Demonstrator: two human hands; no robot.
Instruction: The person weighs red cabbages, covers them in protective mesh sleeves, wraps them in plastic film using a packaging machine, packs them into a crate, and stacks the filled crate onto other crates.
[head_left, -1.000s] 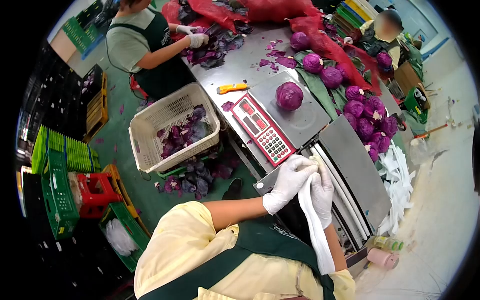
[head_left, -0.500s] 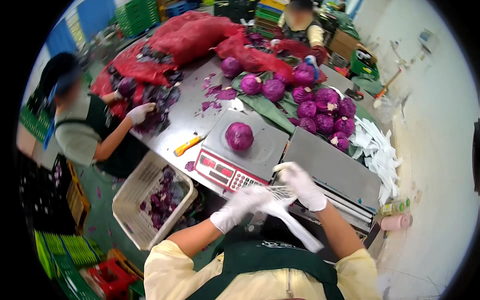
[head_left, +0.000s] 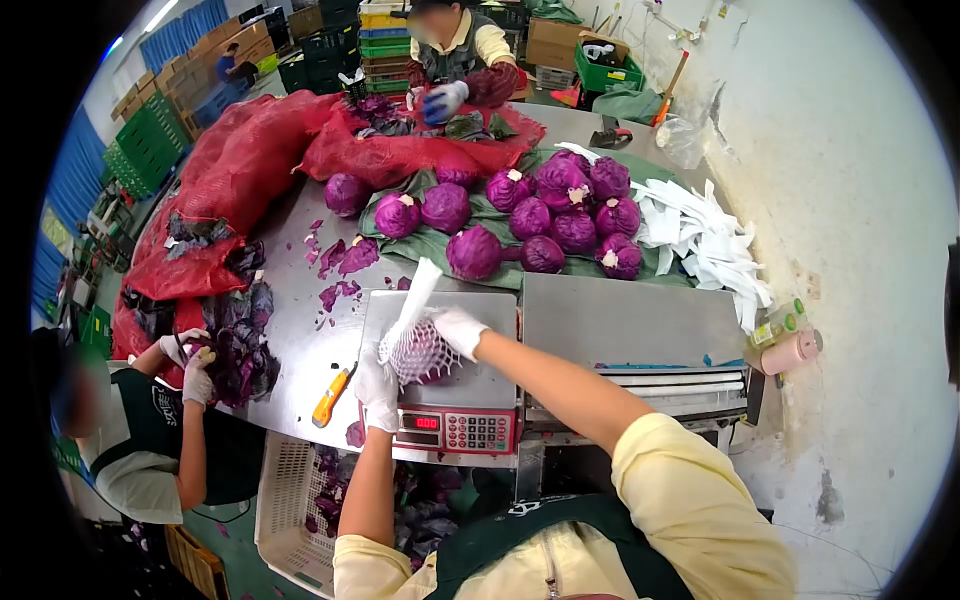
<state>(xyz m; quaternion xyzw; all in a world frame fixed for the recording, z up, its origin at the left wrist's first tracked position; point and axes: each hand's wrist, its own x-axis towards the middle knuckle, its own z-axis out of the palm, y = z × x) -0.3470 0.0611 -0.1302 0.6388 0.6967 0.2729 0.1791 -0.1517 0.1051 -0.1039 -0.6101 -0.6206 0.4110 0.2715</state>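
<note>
A white foam net sleeve (head_left: 408,335) is stretched partly over a purple cabbage (head_left: 436,372) above the scale (head_left: 495,390). The sleeve's narrow end points up and away from me. My left hand (head_left: 376,388) is closed on the sleeve's left side. On the far right side of the cabbage, my right hand (head_left: 459,331) grips the net's edge; its fingertips are partly hidden. Both hands wear white gloves. The scale's red display shows 0.00. Several bare purple cabbages (head_left: 473,252) rest on green cloth just beyond the scale.
A yellow-handled knife (head_left: 330,397) lies left of the scale. White sleeves (head_left: 700,235) are heaped at right, beyond a wrapping machine (head_left: 630,320). Red mesh sacks (head_left: 250,165) line the left. A crate (head_left: 290,500) of leaves stands below. Co-workers are at left and at the far side.
Both hands have moved forward from near my body to the cabbage on the scale, bringing the foam net onto it. The view has turned left. The far co-worker's gloved hand has left the cabbages.
</note>
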